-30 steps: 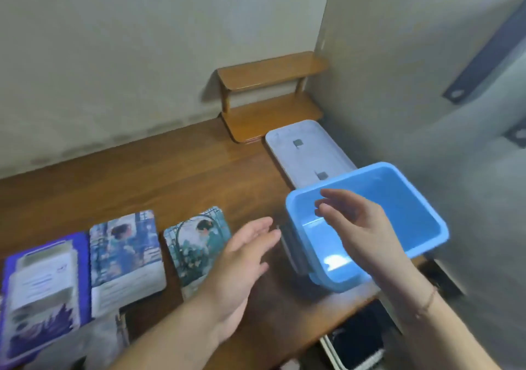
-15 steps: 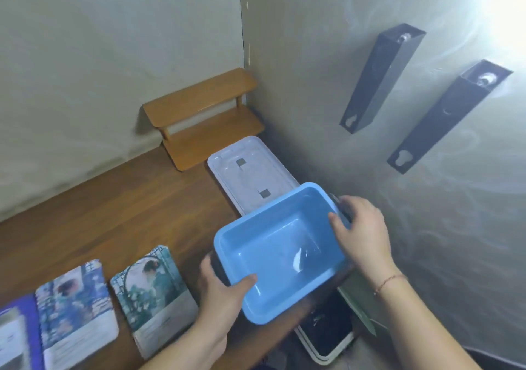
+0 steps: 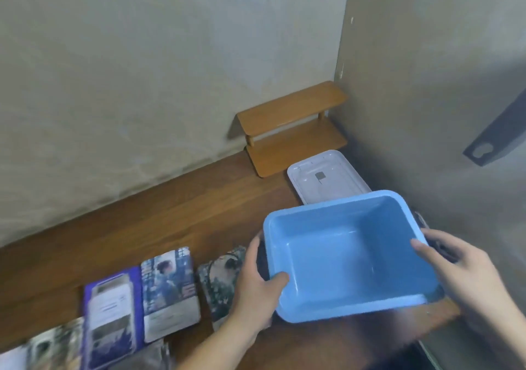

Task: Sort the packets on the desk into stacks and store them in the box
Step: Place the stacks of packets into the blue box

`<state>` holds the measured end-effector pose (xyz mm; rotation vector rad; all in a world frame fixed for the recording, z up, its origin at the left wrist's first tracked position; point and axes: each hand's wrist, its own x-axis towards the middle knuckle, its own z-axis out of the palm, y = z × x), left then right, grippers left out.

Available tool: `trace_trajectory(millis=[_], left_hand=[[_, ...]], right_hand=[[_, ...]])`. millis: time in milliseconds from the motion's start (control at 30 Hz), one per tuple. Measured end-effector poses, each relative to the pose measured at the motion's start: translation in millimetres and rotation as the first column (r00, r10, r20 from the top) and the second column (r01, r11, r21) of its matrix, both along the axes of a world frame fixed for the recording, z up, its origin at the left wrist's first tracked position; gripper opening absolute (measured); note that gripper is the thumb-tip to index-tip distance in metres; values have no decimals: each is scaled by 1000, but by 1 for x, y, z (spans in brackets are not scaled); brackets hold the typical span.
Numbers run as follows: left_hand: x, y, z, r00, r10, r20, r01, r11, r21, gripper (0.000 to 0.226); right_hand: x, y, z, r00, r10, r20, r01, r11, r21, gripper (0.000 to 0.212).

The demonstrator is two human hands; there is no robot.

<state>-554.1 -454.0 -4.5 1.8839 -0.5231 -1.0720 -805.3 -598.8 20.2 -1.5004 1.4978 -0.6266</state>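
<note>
- our wooden desk (image 3: 159,216) runs along the beige wall and into the corner, where a small two-tier wooden shelf (image 3: 293,130) stands on it.
- the blue plastic box (image 3: 350,256) is the biggest thing we have hold of – open-topped, nothing inside, tilted a little, at the desk's right end near the front edge; we cannot tell whether its base rests on the wood.
- its white lid (image 3: 327,176) lies flat on the desk behind the box, just in front of the shelf, partly hidden by the box's far rim.
- our left hand (image 3: 253,287) grips the box's left end, thumb hooked over the rim into the inside, fingers curled round the outer wall.
- our right hand (image 3: 461,270) holds the right end the same way – thumb on the rim, fingers wrapped outside.
- the packets lie in a row on the desk left of the box: a purple packet (image 3: 111,318), beside it a packet with a blue picture of a figure (image 3: 169,290), then a greenish floral packet (image 3: 219,281) partly under our left hand.
- more packets (image 3: 54,347) show blurred at the bottom left corner; their prints are too smeared to read.
</note>
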Motion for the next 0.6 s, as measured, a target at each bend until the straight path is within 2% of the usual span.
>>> trace_trajectory(millis=[100, 267, 367, 433, 500, 600], left_hand=[[69, 14, 21, 991, 114, 67, -109, 991, -80, 59], [191, 61, 25, 897, 423, 127, -403, 902, -157, 71], [260, 89, 17, 827, 558, 69, -545, 825, -151, 56], [296, 105, 13, 782, 623, 18, -614, 775, -147, 36], [325, 117, 9, 728, 685, -24, -681, 719, -137, 24], [355, 135, 1, 701, 712, -33, -712, 697, -88, 26]], right_hand=[[74, 1, 6, 986, 100, 136, -103, 995, 17, 18], [230, 10, -5, 933, 282, 223, -295, 955, 26, 21], [316, 24, -7, 885, 374, 277, -401, 915, 47, 19], [366, 35, -11, 860, 420, 289, -455, 888, 64, 19], [406, 46, -17, 847, 427, 317, -486, 864, 134, 19], [443, 63, -24, 834, 440, 333, -522, 824, 220, 19]])
